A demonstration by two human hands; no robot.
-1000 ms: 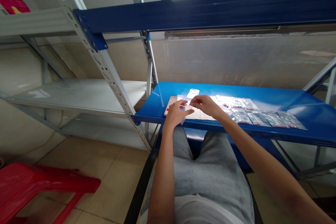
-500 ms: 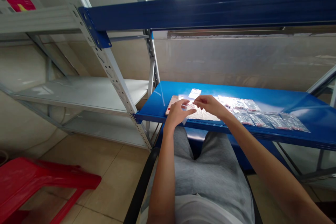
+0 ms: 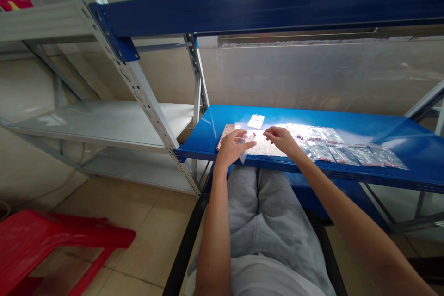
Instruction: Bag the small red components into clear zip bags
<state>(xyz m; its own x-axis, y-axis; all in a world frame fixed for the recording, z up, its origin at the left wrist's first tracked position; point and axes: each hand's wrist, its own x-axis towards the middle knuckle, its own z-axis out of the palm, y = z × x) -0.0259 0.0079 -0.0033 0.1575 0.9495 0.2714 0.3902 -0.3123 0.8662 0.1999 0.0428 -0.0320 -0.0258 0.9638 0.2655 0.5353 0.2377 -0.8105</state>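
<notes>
My left hand (image 3: 231, 145) pinches the left edge of a small clear plastic bag (image 3: 250, 141) just above the front of the blue shelf (image 3: 364, 122). My right hand (image 3: 281, 139) is closed in a pinch at the bag's right side; whether it still touches the bag is hard to see. Under both hands lies a stack of clear bags (image 3: 265, 149). A phone (image 3: 226, 133) lies flat just left of my left hand.
A row of filled clear bags (image 3: 342, 152) with small red parts runs along the shelf to the right. One more small bag (image 3: 255, 121) lies further back. A grey shelf unit (image 3: 104, 120) stands left, a red stool (image 3: 52, 245) on the floor.
My right hand has slid a little to the right, away from my left hand, along the bag. The view has shifted slightly.
</notes>
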